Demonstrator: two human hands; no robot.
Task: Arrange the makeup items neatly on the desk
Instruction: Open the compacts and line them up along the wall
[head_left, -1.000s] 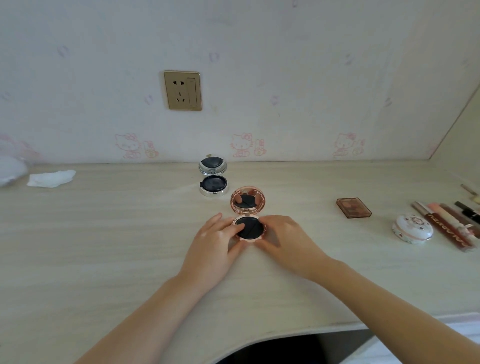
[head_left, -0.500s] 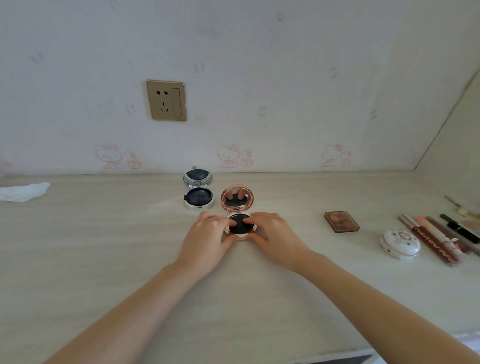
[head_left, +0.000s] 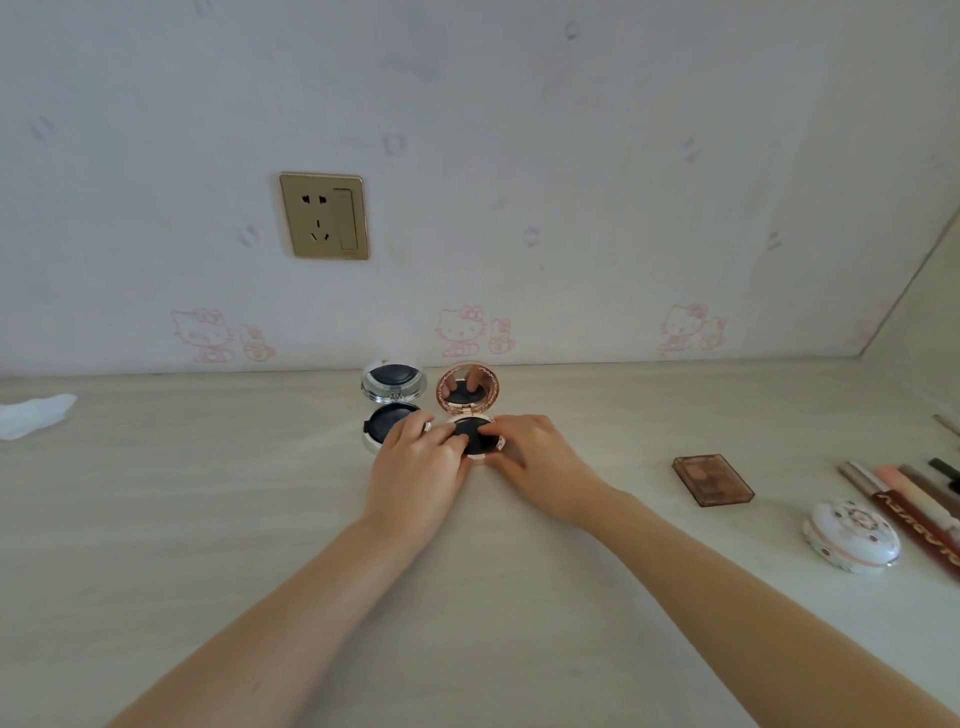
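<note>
Both hands grasp the open rose-gold compact (head_left: 474, 415) at the back middle of the desk (head_left: 208, 519).

Its mirrored lid stands up, reflecting fingertips; the left hand (head_left: 415, 467) and right hand (head_left: 540, 457) curl round the black-padded base from either side. Just beside it on the left, touching or nearly so, sits an open silver compact (head_left: 390, 408), its base partly under the left fingers. Well apart to the right lie a brown palette (head_left: 712, 479), a white round case (head_left: 852, 535) and a row of lip-product tubes (head_left: 904, 504). A white tissue (head_left: 34, 414) lies far left.
</note>
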